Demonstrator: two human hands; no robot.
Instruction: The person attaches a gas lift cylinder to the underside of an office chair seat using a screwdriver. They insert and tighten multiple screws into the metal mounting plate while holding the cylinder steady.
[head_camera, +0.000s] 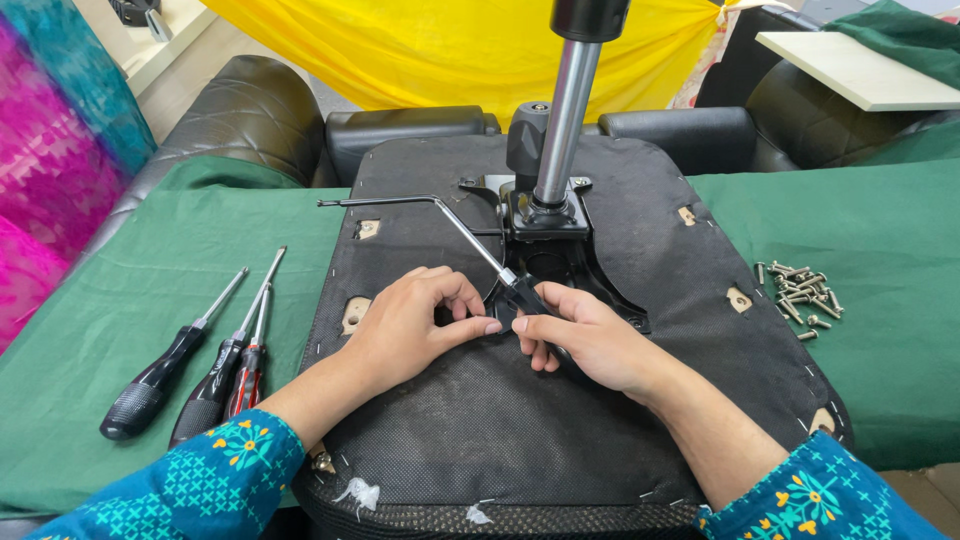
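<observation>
1. Far left of the frame: I see a pink and teal cloth hanging at the edge, with the green table cover running open and bare beside it.
2. Lower left: three screwdrivers lie side by side on the green cover, handles toward me, well apart from the hands.
3. Centre: an upturned black chair seat fills the middle, its stapled edge at the bottom of the frame; a wide bare patch of its fabric lies below the hands.
4. Centre left: my left hand rests on the seat, fingers curled, thumb and forefinger pinched toward the right hand; what it grips I cannot tell.
5. Centre: a bent metal lever runs from upper left down to the hands.
6. Upper centre: a chrome column rises from the black mounting plate.
7. Centre right: my right hand is closed around the lever's black handle.
8. Right: a heap of loose screws lies on the cover, with open cloth around it.
9. Top: a yellow cloth hangs behind.
</observation>
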